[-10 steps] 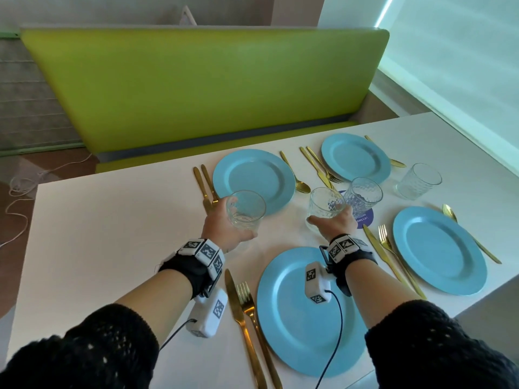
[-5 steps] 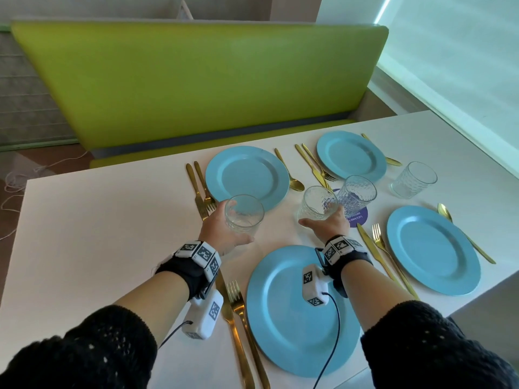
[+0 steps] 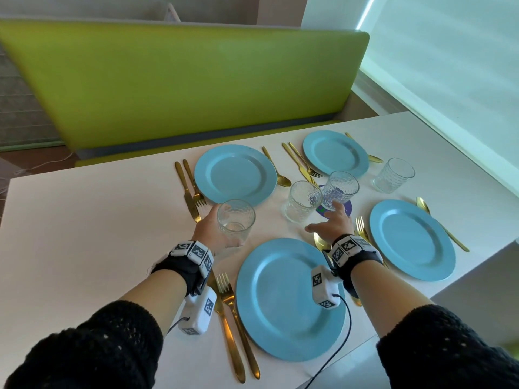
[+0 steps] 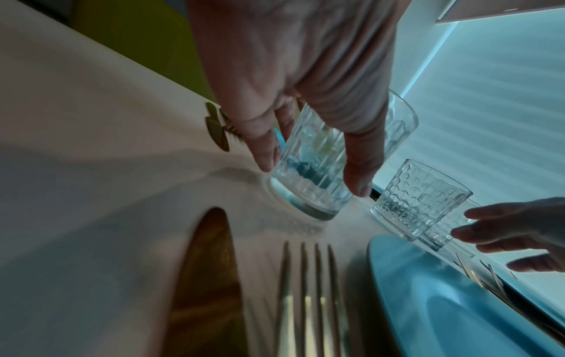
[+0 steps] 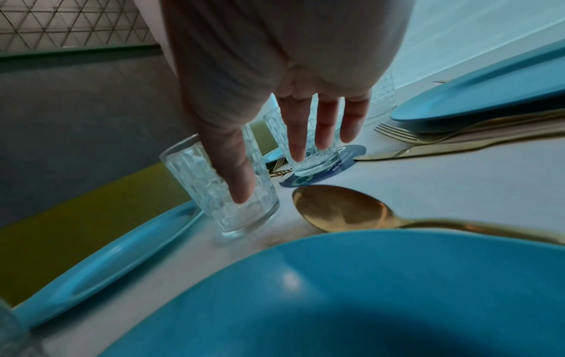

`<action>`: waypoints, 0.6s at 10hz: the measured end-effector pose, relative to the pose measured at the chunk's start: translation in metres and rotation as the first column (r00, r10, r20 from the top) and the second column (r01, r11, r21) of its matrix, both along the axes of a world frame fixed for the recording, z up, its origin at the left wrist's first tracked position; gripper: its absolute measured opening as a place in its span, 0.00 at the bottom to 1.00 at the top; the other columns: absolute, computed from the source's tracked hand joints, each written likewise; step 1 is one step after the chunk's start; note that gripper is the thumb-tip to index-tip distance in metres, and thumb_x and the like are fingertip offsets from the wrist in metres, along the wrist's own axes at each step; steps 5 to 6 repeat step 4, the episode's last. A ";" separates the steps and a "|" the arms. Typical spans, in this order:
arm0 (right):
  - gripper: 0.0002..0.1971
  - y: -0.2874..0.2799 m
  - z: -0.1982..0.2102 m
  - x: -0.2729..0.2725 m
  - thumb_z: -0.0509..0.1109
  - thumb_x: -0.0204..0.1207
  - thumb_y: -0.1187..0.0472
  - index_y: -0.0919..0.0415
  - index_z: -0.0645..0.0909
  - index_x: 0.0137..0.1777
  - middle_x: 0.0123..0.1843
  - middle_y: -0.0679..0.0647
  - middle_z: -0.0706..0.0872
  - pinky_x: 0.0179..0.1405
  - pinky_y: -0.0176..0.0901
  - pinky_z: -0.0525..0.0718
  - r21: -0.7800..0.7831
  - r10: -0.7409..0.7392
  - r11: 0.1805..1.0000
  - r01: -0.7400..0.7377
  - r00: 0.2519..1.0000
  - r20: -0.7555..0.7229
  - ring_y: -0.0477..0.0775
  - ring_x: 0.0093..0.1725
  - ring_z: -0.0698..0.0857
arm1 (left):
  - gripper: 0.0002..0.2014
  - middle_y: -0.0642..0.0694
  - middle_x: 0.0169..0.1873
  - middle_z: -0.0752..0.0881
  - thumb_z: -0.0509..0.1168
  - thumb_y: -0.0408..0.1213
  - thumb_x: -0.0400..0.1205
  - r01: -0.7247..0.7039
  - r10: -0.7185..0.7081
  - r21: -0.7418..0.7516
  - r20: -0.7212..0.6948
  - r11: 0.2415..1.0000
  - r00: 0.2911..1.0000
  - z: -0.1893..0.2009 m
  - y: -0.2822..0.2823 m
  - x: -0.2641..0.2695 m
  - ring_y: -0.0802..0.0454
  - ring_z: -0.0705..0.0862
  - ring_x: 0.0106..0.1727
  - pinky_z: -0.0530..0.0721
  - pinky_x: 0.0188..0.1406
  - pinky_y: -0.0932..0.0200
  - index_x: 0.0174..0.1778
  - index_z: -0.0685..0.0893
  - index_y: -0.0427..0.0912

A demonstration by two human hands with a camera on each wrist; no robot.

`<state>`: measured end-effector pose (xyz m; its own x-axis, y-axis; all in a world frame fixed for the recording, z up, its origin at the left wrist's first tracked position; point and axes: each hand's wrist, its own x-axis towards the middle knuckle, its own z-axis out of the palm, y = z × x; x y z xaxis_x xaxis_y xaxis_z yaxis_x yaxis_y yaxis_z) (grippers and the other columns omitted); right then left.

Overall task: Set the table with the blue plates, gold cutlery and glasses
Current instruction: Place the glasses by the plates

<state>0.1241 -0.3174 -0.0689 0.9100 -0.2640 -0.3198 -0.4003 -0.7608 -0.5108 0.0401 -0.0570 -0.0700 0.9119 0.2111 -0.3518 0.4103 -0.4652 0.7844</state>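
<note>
Head view, near to far. At bottom centre, nearest blue plate [image 3: 289, 300] with gold fork [image 3: 233, 310] at its left. Just above, left hand [image 3: 214, 234] curled around a glass [image 3: 235, 220], thumb and fingers pinching its sides, base at or just off the white table [image 3: 84, 234]; likely being set for this place. Right of centre, right hand [image 3: 331, 223] spread, fingers loose, holding nothing, reaching between two clustered glasses [image 3: 302, 202] in mid-frame, probably to take one. Farther up, three more plates [image 3: 234, 174] flanked by cutlery, fourth glass [image 3: 393, 175] at right.
</note>
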 end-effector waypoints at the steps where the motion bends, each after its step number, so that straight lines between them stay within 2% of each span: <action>1: 0.50 -0.004 0.004 -0.007 0.82 0.62 0.56 0.54 0.57 0.80 0.72 0.56 0.79 0.76 0.54 0.68 0.004 0.023 1.000 -0.023 1.000 0.006 0.59 0.76 0.69 | 0.49 0.44 0.71 0.78 0.83 0.35 0.61 0.000 0.000 0.001 -0.015 1.000 1.000 -0.002 0.000 0.002 0.44 0.75 0.73 0.73 0.70 0.55 0.77 0.66 0.46; 2: 0.46 -0.007 0.017 -0.016 0.81 0.64 0.57 0.56 0.59 0.80 0.70 0.55 0.81 0.74 0.51 0.70 -0.003 0.024 1.000 -0.024 0.999 0.023 0.59 0.74 0.73 | 0.52 0.41 0.71 0.77 0.84 0.37 0.60 -0.019 0.020 0.016 -0.063 1.000 0.998 0.003 -0.002 0.001 0.41 0.75 0.72 0.74 0.69 0.52 0.77 0.63 0.42; 3: 0.41 -0.013 0.029 -0.030 0.79 0.65 0.59 0.56 0.64 0.78 0.68 0.54 0.82 0.70 0.45 0.74 0.001 0.006 1.000 -0.006 0.999 0.039 0.56 0.71 0.76 | 0.47 0.40 0.66 0.80 0.85 0.38 0.59 -0.009 0.011 0.028 -0.069 1.000 0.998 0.012 -0.002 -0.006 0.42 0.78 0.69 0.75 0.61 0.57 0.72 0.69 0.37; 4: 0.37 -0.016 0.041 -0.045 0.78 0.63 0.61 0.56 0.69 0.74 0.66 0.54 0.83 0.57 0.37 0.73 0.054 -0.067 0.997 0.062 0.993 0.098 0.52 0.66 0.79 | 0.36 0.42 0.58 0.84 0.83 0.36 0.62 0.030 -0.033 0.085 0.032 0.996 0.999 0.035 0.000 -0.014 0.46 0.82 0.62 0.71 0.49 0.65 0.64 0.77 0.34; 6: 0.37 -0.016 0.041 -0.045 0.78 0.63 0.61 0.56 0.69 0.74 0.66 0.54 0.83 0.57 0.37 0.73 0.054 -0.067 0.997 0.062 0.993 0.098 0.52 0.66 0.79 | 0.36 0.42 0.58 0.84 0.83 0.36 0.62 0.030 -0.033 0.085 0.032 0.996 0.999 0.035 0.000 -0.014 0.46 0.82 0.62 0.71 0.49 0.65 0.64 0.77 0.34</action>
